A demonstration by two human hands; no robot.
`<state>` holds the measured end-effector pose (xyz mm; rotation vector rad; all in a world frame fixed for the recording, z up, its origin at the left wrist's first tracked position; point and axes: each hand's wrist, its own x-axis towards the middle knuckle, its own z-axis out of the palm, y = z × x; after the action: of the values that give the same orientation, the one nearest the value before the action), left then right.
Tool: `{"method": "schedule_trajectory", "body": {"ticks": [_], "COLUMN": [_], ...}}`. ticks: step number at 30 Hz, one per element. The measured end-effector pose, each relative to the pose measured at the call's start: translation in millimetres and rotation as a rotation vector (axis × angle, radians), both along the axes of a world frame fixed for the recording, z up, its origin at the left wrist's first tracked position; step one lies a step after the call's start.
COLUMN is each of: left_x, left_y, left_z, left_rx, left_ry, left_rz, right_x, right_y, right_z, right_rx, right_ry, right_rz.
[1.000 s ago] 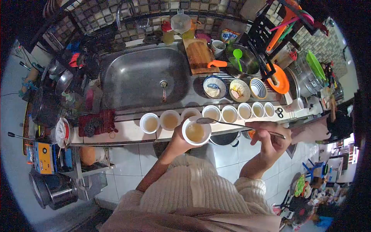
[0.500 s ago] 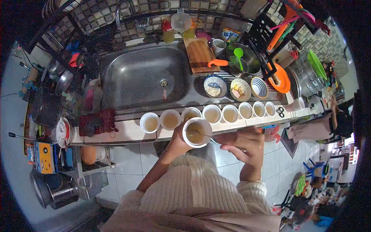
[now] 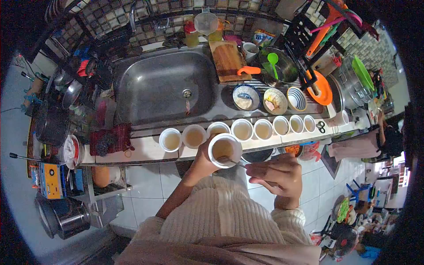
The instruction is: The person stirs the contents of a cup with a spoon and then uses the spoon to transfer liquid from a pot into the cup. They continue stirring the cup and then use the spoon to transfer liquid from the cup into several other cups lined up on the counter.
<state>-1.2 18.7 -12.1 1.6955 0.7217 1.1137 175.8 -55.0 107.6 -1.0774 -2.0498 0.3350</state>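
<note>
My left hand (image 3: pixel 206 160) is wrapped round a white cup (image 3: pixel 225 150) of pale yellowish liquid, lifted in front of the counter edge. My right hand (image 3: pixel 279 176) grips the handle of a thin metal spoon (image 3: pixel 236 164), whose far end dips into this cup. Behind the held cup, several similar filled cups stand in a row along the counter's front edge, among them one at the left end (image 3: pixel 170 140) and one near the middle (image 3: pixel 242 130). The held cup partly hides one of them.
A steel sink (image 3: pixel 168 88) lies behind the row. Right of it are a cutting board (image 3: pixel 228 62), bowls (image 3: pixel 246 97), a pot (image 3: pixel 285 68) with a green spoon and an orange plate (image 3: pixel 321 89). Black scissors (image 3: pixel 320 127) lie at the row's right end. Another person (image 3: pixel 357 148) stands at far right.
My right hand has moved slightly down, and the spoon now slants more steeply into the cup. The held cup has barely moved. A dark round item below the counter shows more.
</note>
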Motion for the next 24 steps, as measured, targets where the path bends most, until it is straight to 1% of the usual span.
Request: {"method": "schedule_trajectory", "body": {"ticks": [1, 3, 7, 9, 13, 15, 17, 19, 20, 21, 23, 24], "left_x": [0, 2, 2, 1, 0, 1, 2, 3, 3, 3, 2, 2], "left_y": [0, -1, -1, -2, -4, -4, -6, -5, -5, -4, -4, -5], "left_z": [0, -1, -13, -7, 2, 3, 3, 0, -2, -3, -1, -1], "left_rx": [0.001, -0.033, -0.089, -0.024, -0.060, 0.052, 0.003, -0.044, -0.070, -0.096, -0.045, 0.006], "left_ry": [0.001, 0.017, 0.005, 0.035, 0.034, 0.105, 0.075, 0.047, 0.024, 0.000, 0.018, 0.037], "left_rz": [-0.001, -0.009, -0.028, -0.030, -0.037, -0.006, -0.022, -0.036, -0.050, -0.064, -0.042, -0.021], "right_x": [-1, -2, -5, -2, -8, -8, -9, -9, -8, -7, -6, -7], "right_y": [3, 8, 20, 21, 15, 14, 17, 20, 22, 22, 20, 22], "right_z": [-3, -8, 3, 4, 11, 8, 6, 9, 9, 8, 6, 14], "right_rx": [0.001, 0.080, 0.070, 0.087, 0.047, 0.030, 0.029, 0.044, 0.110, 0.111, -0.023, -0.065], "right_ry": [0.001, -0.099, -0.106, -0.162, -0.193, -0.144, -0.122, -0.178, -0.186, -0.186, -0.210, -0.176], "right_rz": [-0.001, 0.043, 0.034, -0.014, -0.100, 0.101, 0.105, -0.046, -0.077, -0.076, -0.055, 0.071]}}
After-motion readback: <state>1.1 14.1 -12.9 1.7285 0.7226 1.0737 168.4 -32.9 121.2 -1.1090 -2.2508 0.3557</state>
